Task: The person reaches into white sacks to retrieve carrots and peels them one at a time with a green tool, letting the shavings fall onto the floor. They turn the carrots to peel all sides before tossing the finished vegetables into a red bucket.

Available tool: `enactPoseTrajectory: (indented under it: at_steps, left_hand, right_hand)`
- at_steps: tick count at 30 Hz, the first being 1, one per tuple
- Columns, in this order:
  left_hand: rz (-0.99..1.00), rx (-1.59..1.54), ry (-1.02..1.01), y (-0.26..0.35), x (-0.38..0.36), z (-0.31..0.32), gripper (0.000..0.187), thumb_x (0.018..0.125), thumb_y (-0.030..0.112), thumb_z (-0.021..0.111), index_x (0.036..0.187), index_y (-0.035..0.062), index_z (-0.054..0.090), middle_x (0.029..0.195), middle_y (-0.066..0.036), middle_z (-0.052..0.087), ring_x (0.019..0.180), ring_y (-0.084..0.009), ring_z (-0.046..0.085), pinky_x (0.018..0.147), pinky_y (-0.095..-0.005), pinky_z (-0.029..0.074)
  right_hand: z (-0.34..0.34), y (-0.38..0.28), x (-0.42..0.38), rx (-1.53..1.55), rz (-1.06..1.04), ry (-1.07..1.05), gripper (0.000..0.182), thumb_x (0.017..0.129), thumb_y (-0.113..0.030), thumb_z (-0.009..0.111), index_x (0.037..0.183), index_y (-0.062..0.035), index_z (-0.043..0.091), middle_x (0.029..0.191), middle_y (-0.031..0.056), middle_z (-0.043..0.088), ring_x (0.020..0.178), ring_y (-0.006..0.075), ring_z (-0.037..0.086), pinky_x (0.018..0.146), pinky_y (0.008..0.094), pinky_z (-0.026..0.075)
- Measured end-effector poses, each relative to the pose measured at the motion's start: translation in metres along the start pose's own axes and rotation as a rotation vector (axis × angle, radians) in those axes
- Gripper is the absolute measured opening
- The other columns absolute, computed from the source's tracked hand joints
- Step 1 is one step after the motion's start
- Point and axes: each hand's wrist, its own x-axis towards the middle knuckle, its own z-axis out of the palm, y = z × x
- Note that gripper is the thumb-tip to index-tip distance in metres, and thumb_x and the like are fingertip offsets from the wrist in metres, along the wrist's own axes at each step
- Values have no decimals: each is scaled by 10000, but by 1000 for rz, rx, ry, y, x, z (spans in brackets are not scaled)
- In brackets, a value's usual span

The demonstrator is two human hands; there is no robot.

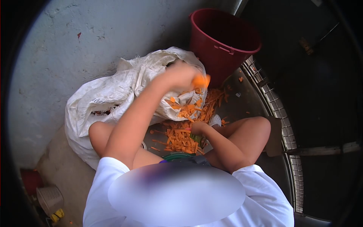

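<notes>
My left hand (183,75), blurred by motion, is over the mouth of a white woven sack (147,70). Its fingers close around an orange carrot (201,81), smeared in the picture. Down between my legs, my right hand (198,128) is curled, with a small pinkish bit at its fingertips; what it grips I cannot make out. Below and beside it lies a heap of orange carrot peelings (177,140). More orange scraps and rings (187,110) rest on the sack's lower edge.
A tall dark red bucket (227,45) stands behind the sack, near the blue-grey wall (90,34). To the right runs a tiled edge (278,109). A perforated basket (50,198) sits at the lower left. Part of a green round item (176,156) shows near my lap.
</notes>
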Motion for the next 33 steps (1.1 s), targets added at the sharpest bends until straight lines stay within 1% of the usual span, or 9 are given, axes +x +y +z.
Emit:
enactPoseTrajectory:
  at_steps: [2,4,6,11,13,16,21,24,33]
  left_hand:
    - [98,490,1195,4,29,-46,277,668,149,592,933,86,545,1022,-73,543,980,-256,497,869,-363,381]
    - [119,335,1503,27,16,-101,293,689,56,566,977,52,508,1103,-136,482,1005,-291,468,878,-392,352]
    - [135,379,1510,34,-8,-117,286,669,38,563,949,41,504,1030,-150,514,942,-305,495,829,-370,387]
    - [-119,326,724,-87,-61,-44,212,734,195,540,906,70,536,1027,-110,515,1034,-274,440,856,-370,382]
    - [-371,174,-15,-140,-102,-12,349,761,241,543,1046,43,506,1128,-133,471,1088,-278,409,910,-360,333]
    - [-641,-102,-369,-222,-172,35,297,767,270,459,832,22,609,773,-150,612,692,-250,582,673,-361,440]
    - [-959,-368,-158,-309,-292,108,245,759,186,432,748,-3,587,759,-150,603,679,-229,567,661,-329,440]
    - [-956,-60,-273,-309,-324,132,310,748,57,391,1013,-30,526,1009,-207,551,934,-265,541,827,-342,403]
    - [-1067,173,421,-361,-332,91,656,717,47,487,1310,92,212,1299,-210,278,1209,-339,254,997,-355,241]
  right_hand:
    - [-5,-10,-8,43,-1,46,280,721,-216,479,809,12,617,833,172,604,755,287,587,662,390,445]
    - [-15,-17,-18,84,-8,97,278,719,-217,480,798,12,616,811,166,607,735,288,588,651,389,447]
    - [-22,-21,-24,133,-27,144,276,719,-215,479,789,16,613,785,165,608,713,291,588,640,387,449]
    - [-21,-13,-17,109,29,-6,252,711,-141,481,861,26,597,868,183,593,804,282,576,684,375,442]
    - [-14,-7,-13,78,46,-36,251,720,-143,476,854,31,597,857,185,594,791,285,578,675,383,443]
    - [2,8,3,62,89,-52,249,733,-145,463,851,27,600,843,186,596,775,290,580,664,394,444]
    - [7,5,9,125,77,18,258,735,-183,466,807,43,569,769,193,590,724,310,575,639,400,433]
    - [12,6,8,165,71,99,281,744,-211,467,865,26,557,820,190,588,768,309,569,663,398,430]
    - [11,9,6,210,143,100,278,746,-245,486,932,-52,560,859,171,591,819,309,564,716,394,423]
